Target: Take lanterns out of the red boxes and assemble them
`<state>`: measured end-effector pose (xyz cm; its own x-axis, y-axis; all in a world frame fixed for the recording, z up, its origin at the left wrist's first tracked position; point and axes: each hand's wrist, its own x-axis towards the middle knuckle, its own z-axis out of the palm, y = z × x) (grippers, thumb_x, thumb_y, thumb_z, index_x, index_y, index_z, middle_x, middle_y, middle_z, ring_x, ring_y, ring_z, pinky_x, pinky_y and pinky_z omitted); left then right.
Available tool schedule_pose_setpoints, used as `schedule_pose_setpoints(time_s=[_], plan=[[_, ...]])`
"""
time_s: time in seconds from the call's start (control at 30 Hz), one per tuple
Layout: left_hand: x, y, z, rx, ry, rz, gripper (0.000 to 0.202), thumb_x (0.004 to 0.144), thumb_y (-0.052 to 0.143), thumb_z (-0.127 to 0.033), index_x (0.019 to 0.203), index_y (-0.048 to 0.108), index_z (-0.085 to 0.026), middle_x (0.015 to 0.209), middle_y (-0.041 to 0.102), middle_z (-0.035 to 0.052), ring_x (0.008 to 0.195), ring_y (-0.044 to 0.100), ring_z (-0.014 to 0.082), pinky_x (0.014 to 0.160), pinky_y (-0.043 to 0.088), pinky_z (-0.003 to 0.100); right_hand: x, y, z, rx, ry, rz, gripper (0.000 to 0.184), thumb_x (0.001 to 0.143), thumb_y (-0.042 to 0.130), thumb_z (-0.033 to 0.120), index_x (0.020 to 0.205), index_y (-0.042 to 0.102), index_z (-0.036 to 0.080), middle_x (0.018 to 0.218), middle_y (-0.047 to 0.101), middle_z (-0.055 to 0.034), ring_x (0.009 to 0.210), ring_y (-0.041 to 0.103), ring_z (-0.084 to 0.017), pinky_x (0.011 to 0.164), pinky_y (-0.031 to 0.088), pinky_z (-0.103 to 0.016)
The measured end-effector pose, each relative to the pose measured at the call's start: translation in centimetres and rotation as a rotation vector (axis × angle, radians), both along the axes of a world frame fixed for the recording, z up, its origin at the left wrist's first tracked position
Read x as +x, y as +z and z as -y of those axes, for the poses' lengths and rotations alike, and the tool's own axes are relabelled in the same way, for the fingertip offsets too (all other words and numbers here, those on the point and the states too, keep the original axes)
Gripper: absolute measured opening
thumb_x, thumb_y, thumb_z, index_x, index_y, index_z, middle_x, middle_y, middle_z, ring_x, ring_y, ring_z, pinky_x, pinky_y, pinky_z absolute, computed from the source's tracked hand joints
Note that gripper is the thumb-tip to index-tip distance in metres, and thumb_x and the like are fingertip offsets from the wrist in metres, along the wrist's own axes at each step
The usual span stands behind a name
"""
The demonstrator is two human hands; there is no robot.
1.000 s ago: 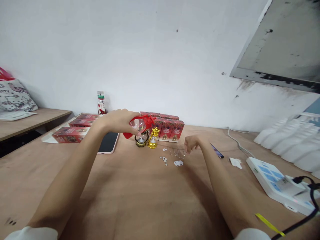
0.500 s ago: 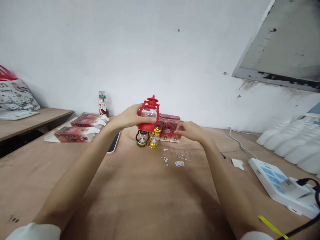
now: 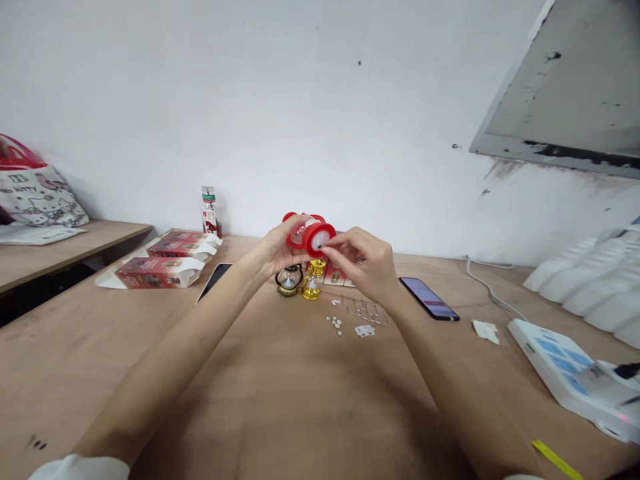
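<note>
My left hand (image 3: 283, 247) is closed around a small red toy lantern (image 3: 311, 241), held above the table and tipped so that its round base faces me. The base has a white underside with a small dark spot. Thumb and forefinger of my right hand (image 3: 363, 260) are pinched together at the right edge of that base; exactly what they grip there is hard to see. Below the red lantern stand a dark bronze lantern (image 3: 289, 283) and a gold lantern (image 3: 311, 280), both upright, their tops partly covered.
Red boxes (image 3: 334, 275) stand behind the gold lantern, and opened boxes (image 3: 159, 272) lie left. Button cells (image 3: 337, 323), white bits (image 3: 365, 331) and thin wire pieces (image 3: 363, 308) lie front right. Farther right are a phone (image 3: 430, 299) and a power strip (image 3: 555, 373).
The red lantern has gone from upright to tipped, base towards me. My right hand has moved left and up to its base. The phone on the right has come into sight.
</note>
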<state>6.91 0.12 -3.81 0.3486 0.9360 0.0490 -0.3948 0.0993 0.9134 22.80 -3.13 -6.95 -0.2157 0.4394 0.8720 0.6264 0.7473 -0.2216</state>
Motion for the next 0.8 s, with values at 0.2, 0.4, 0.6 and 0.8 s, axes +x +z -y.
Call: schedule_pose_setpoints(time_s=[0.2,0.4,0.6,0.8], plan=[[0.7,-0.1,1.3,0.004,0.072,0.022,0.008,0.078,0.059,-0.021,0.083,0.056,-0.014,0.082,0.06,0.0074,0.072,0.057,0.0139,0.063,0.053,0.025,-0.3,-0.3,-0.3,-0.196,0.041,-0.144,0.01,0.079,0.057,0.027,0.073,0.059,0.019,0.07,0.063,0.0008,0.055,0.053,-0.008,0.053,0.043,-0.024],[1.0,-0.8,0.8,-0.046,0.128,0.016,0.01,0.074,0.062,-0.021,0.08,0.055,-0.016,0.079,0.06,0.0049,0.07,0.055,0.0133,0.068,0.052,0.029,-0.2,-0.7,-1.0,-0.238,0.008,-0.047,0.011,0.079,0.053,0.026,0.072,0.058,0.019,0.068,0.063,-0.0003,0.057,0.056,-0.011,0.056,0.044,-0.025],[0.3,-0.2,-0.2,-0.143,0.191,0.107,0.015,0.071,0.061,-0.015,0.083,0.052,-0.018,0.078,0.06,0.0035,0.074,0.057,0.014,0.074,0.052,0.03,0.6,-0.6,-1.6,-0.353,-0.006,-0.008,0.012,0.076,0.054,0.027,0.069,0.057,0.017,0.065,0.064,-0.0015,0.057,0.057,-0.011,0.056,0.044,-0.023],[-1.9,1.5,-0.4,-0.086,0.223,0.219,0.022,0.076,0.057,-0.022,0.097,0.051,-0.021,0.081,0.062,0.003,0.08,0.06,0.0152,0.073,0.053,0.026,2.2,-1.6,-3.7,-0.743,-0.226,0.553,0.006,0.069,0.06,0.019,0.066,0.065,0.017,0.07,0.069,-0.0036,0.067,0.063,-0.015,0.057,0.042,-0.022]])
